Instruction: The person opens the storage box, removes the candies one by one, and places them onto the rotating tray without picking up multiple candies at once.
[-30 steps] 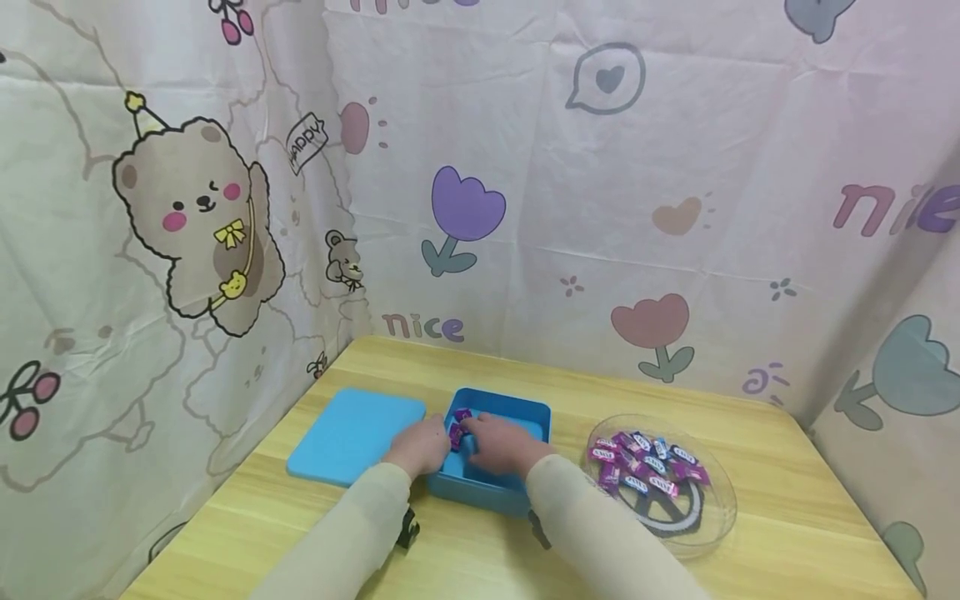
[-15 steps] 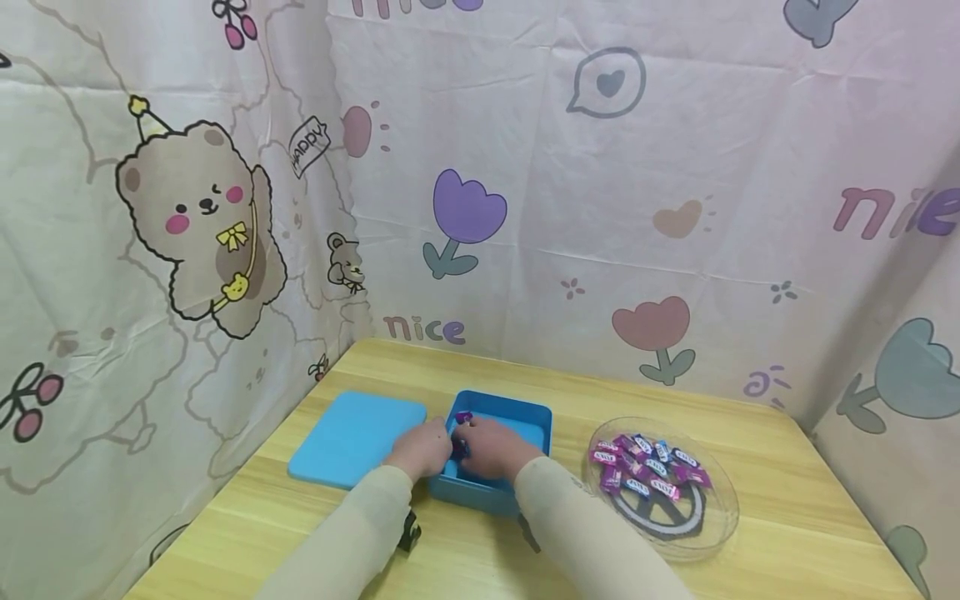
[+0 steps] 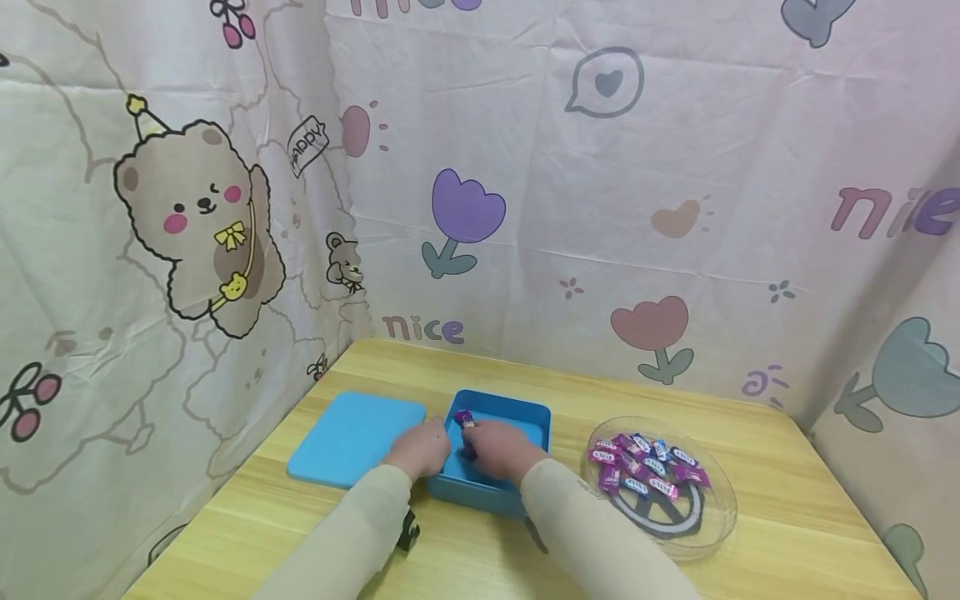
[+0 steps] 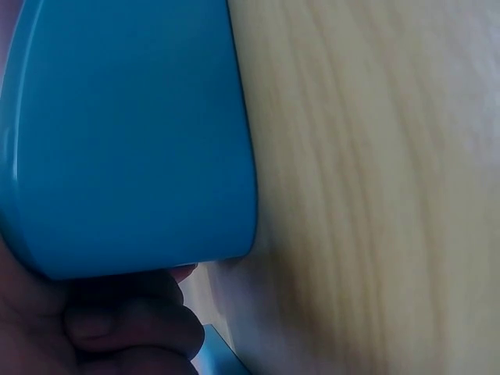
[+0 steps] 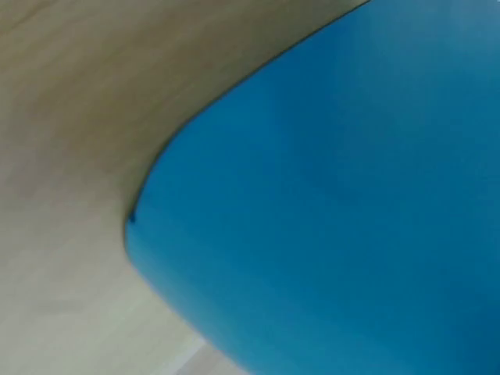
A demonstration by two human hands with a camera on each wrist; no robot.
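Now, candy: a small purple candy [image 3: 466, 419] is sitting inside the blue box [image 3: 534, 414], in the far left corner, right at the tips of the right hand's fingers.
Which way: the candy is lying just past the right fingertips, on the far side from the person; its long way cannot be told, it is too small.
Right hand [image 3: 501, 450]: it is reaching down into the box with its fingers curled; they seem to be pinching the candy, but that cannot be told for sure.
Left hand [image 3: 422, 448]: it is resting against the left wall of the box, fingers bent [image 4: 117, 328], holding the side.
Nearer hand: the right one is closest to the candy.
Lid [image 3: 352, 436]: it is lying flat just left of the left hand.
Dish [image 3: 716, 533]: a clear dish with more candies [image 3: 648, 468] is sitting well off to the right of the right hand.
Table [image 3: 787, 467]: everything is sitting on the wooden top.
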